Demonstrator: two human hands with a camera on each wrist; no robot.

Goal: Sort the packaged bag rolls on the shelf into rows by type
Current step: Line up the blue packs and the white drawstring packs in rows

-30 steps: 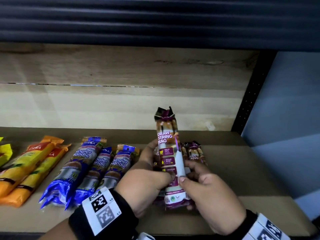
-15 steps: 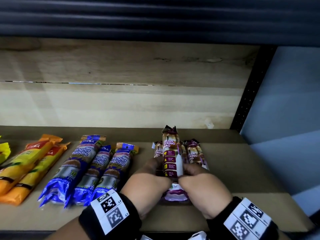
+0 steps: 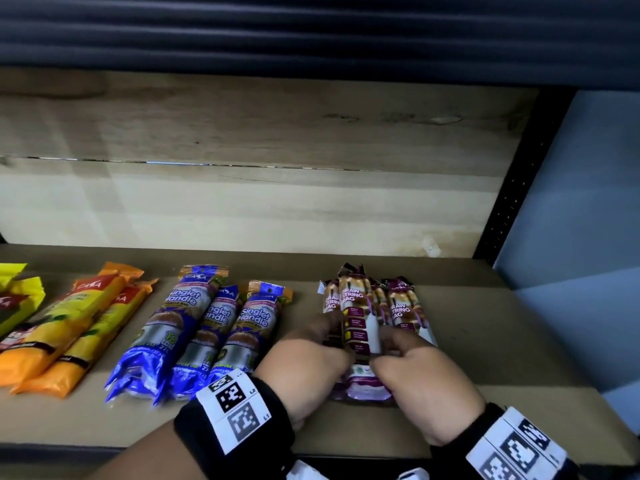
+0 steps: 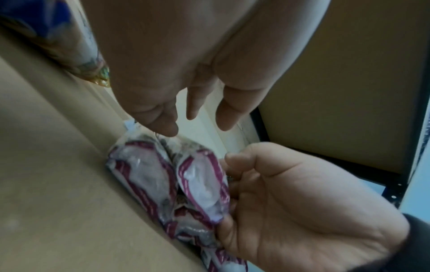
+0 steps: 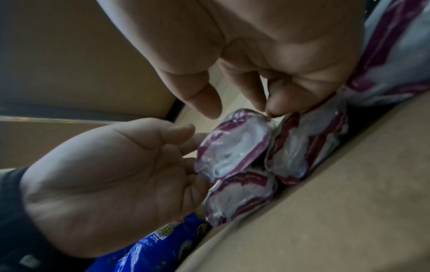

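Observation:
A purple draw string bag pack [image 3: 360,320] lies lengthwise on top of two more purple packs [image 3: 405,306] on the cardboard-lined shelf [image 3: 491,341]. My left hand [image 3: 322,341] holds its left side and my right hand [image 3: 401,348] its right side, fingers curled against it. In the left wrist view my left fingers [image 4: 167,127] reach down to the top pack [image 4: 200,180], and my right hand [image 4: 279,202] cups its side. The right wrist view shows my right fingertips [image 5: 274,110] on the pack [image 5: 232,147], with my left hand [image 5: 116,174] beside it.
Three blue Singlet Handle packs [image 3: 194,327] lie in a row left of the purple ones. Orange packs [image 3: 69,327] and a yellow pack [image 3: 14,299] lie further left. A black upright post [image 3: 512,188] bounds the shelf on the right, and a wooden back panel [image 3: 242,209] closes it behind.
The purple pack stood raised and upright between my hands a second ago. Both hands have lowered it flat onto the purple packs and stay on its sides.

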